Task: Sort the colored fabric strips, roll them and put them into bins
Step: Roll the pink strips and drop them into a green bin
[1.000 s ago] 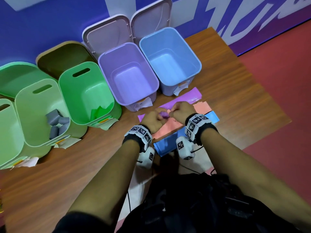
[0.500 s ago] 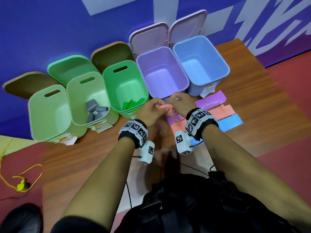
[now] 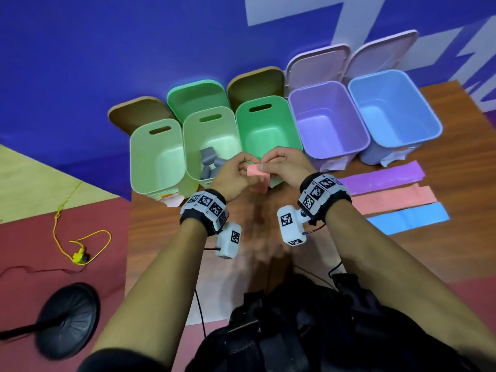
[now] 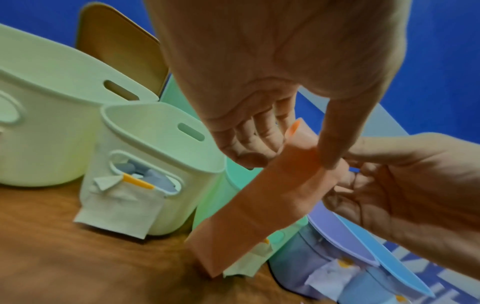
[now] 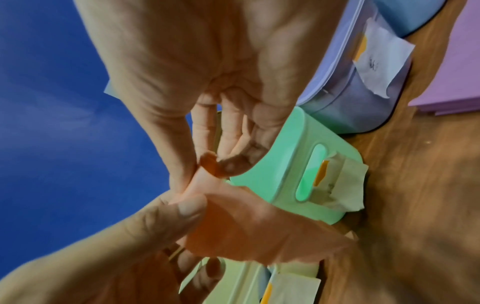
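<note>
Both hands, the left hand (image 3: 233,175) and the right hand (image 3: 285,165), pinch a pink strip (image 3: 257,171) between them above the desk (image 3: 456,251), just before the green bin (image 3: 268,124), with three strips (image 3: 389,197) lying flat to the right.

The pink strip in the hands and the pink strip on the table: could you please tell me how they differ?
The held strip is off the table, pinched by both the left hand and the right hand; the table strip lies untouched. The held strip is partly rolled at its top with a tail hanging down; the table strip lies flat at full length, between the purple strip and the blue strip. Both are the same pink.
</note>
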Available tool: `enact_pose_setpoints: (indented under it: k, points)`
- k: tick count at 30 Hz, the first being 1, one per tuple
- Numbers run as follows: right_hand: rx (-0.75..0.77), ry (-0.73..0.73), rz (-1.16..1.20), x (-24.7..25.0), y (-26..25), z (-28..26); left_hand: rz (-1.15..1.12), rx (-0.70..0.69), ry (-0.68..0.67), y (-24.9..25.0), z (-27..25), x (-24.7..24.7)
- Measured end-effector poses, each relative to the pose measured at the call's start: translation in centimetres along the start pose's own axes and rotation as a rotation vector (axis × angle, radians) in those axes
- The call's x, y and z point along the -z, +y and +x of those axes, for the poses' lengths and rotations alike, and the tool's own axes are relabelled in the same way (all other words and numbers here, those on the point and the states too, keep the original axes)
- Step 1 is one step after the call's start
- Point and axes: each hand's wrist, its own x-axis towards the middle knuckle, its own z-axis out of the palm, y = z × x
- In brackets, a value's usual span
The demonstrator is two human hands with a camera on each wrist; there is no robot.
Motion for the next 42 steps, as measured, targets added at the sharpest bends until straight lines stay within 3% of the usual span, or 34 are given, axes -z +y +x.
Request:
enact_pose_setpoints:
  k: [6,15,22,29,42]
  points:
    - [0.035,0.013,0.026,-2.1,-0.8,0.3,-0.038,-0.054,0.067,-0.7,-0.7,2.2]
    - [-0.001,0.043,0.186,-4.3,-0.5,-0.3,-0.061,-0.084,0.064,-1.8,-0.9,4.1]
    - [0.038,0.05,0.13,-4.0,-1.5,-0.3,-0.154,-0.08,0.084,-0.8,-0.8,4.4]
    - [0.047,0.053,0.114,-3.4,-1.4,-0.4,-0.102,-0.116,0.095,-0.6,-0.7,4.0]
    - [0.058,0.074,0.089,-3.4,-1.4,-1.4,-0.139,-0.032,0.056,-0.6,-1.3,3.9]
